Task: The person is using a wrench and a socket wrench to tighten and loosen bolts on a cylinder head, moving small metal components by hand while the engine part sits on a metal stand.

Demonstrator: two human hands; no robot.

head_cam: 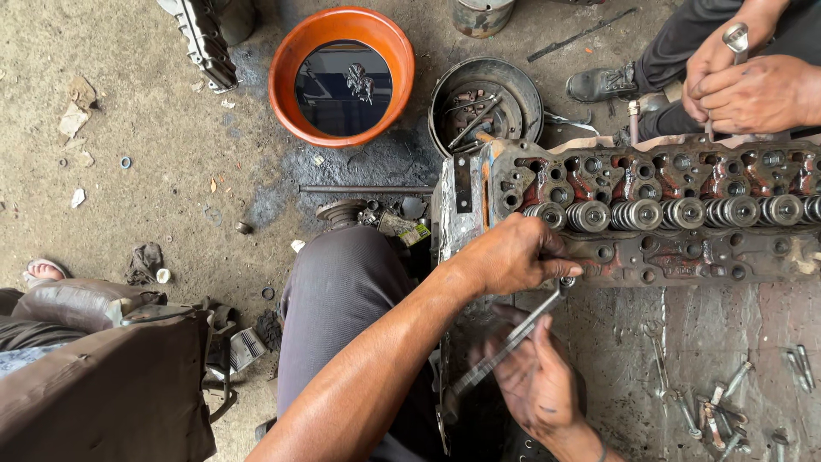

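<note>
Nearest of all, the person's left hand lies palm up just below the near edge of the cylinder head, its fingers loosely curled under a long flat metal tool. That tool slants from low beside the hand up to the near face of the cylinder head, where its tip meets a small bolt hole. Close against that same face, the right hand is closed in a fist-like pinch on the tool's upper end, knuckles touching the rusty casting. The person's knee in grey trousers sits to the left of the head.

On the stained board to the right, below the cylinder head, loose valves and small parts lie scattered. Along the middle of the cylinder head runs a row of coiled valve springs, with reddish ports behind them.

Beyond the far edge of the head, another person's hands are clasped together around a shiny valve stem, a black shoe beside them. Past the head's left end stands a round dark metal pan holding bits of hardware, and farther left an orange basin of dark liquid rests on the oil-stained floor.
</note>
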